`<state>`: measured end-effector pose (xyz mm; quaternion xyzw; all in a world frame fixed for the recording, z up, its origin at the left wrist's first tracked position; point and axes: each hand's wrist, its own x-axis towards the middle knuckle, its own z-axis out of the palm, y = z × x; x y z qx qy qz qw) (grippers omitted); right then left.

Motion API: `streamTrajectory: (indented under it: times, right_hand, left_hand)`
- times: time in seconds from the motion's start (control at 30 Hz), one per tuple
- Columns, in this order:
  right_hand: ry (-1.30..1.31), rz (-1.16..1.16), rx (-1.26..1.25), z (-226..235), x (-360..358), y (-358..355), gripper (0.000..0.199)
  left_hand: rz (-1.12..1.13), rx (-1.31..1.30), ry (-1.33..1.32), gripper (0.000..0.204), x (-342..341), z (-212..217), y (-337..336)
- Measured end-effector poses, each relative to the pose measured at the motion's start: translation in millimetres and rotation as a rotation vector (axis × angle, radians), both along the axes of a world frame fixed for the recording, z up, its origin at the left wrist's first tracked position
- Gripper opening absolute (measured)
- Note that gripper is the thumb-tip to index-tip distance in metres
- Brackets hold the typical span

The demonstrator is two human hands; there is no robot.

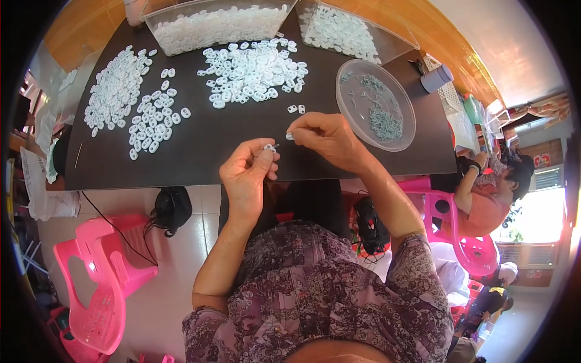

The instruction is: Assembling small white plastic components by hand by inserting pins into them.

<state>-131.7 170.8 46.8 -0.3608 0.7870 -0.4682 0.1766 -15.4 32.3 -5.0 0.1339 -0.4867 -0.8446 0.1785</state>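
Observation:
Over the table's near edge, my left hand pinches a small white plastic piece between thumb and fingers. A thin dark metal bit pokes out beside that piece. My right hand is a little to the right, its fingertips closed on another small white plastic piece. Two loose white two-holed pieces lie just beyond the right fingertips. A large heap of similar white pieces spreads farther back. To the right, a round clear tray contains small grey metal parts.
White oval pieces form a left heap and a looser group on the dark table. Two clear bins stand at the back. A grey-lidded cup is at right. Pink chairs and a seated person flank the table.

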Motion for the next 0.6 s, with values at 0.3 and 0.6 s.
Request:
streamTrajectory:
  times: [0.3, 0.6]
  right_hand:
    - [-0.284, -0.012, -0.122, -16.7, 17.8, -2.0, 0.015]
    - [-0.237, -0.211, -0.345, -28.6, 53.3, -12.2, 0.010]
  left_hand:
    - [0.001, 0.045, 0.038, 0.011, -3.0, 2.3, 6.7]
    - [0.060, 0.072, 0.042, 0.010, -1.5, 1.9, 12.9]
